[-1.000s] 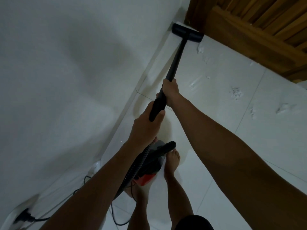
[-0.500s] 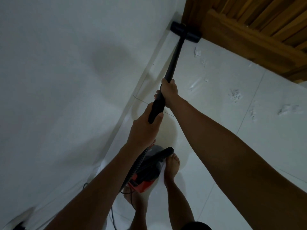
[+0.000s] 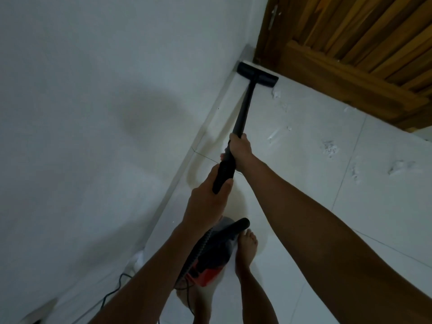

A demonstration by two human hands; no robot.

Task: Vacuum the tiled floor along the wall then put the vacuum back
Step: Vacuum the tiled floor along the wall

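Floor (image 3: 304, 206) meets wall (image 3: 93, 90) | nozzle (image 3: 257, 74) in corner by door (image 3: 350, 43) | right hand (image 3: 240, 147), left hand (image 3: 208, 202) closed around wand (image 3: 243, 111), spaced for steering | canister (image 3: 215, 251) at feet.

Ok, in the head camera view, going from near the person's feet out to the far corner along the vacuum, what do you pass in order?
vacuum body → left hand on the wand's grip → right hand higher up the wand → bare wand → floor head at the wall corner → wooden door.
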